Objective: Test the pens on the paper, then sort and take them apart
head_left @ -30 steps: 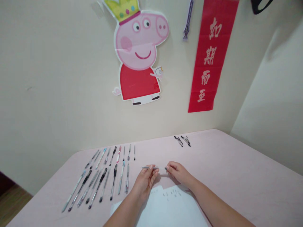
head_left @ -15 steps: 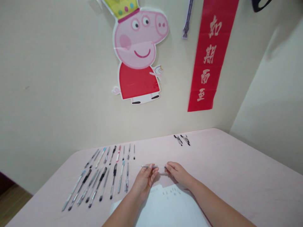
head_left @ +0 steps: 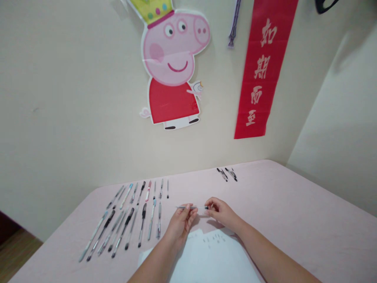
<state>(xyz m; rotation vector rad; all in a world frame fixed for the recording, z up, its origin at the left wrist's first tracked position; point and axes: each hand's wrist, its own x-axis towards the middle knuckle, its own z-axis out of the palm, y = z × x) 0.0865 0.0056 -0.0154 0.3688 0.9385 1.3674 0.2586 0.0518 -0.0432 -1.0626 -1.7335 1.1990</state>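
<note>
A thin clear pen [head_left: 192, 207] is held level just above the pink table [head_left: 288, 212] between both my hands. My left hand [head_left: 181, 223] pinches its left part with thumb and fingertips. My right hand [head_left: 221, 212] pinches its right end, where a small dark tip or cap shows. A white sheet of paper [head_left: 206, 259] with small scribbles lies under my wrists.
Two rows of several pens [head_left: 129, 220] lie side by side on the table to the left. Two dark pens [head_left: 227, 174] rest near the far edge by the wall. A cartoon pig cut-out [head_left: 172, 67] and a red banner [head_left: 260, 67] hang on the wall.
Both hands keep hold of the pen in nearly the same place. My right fingers have shifted a little at the pen's right end.
</note>
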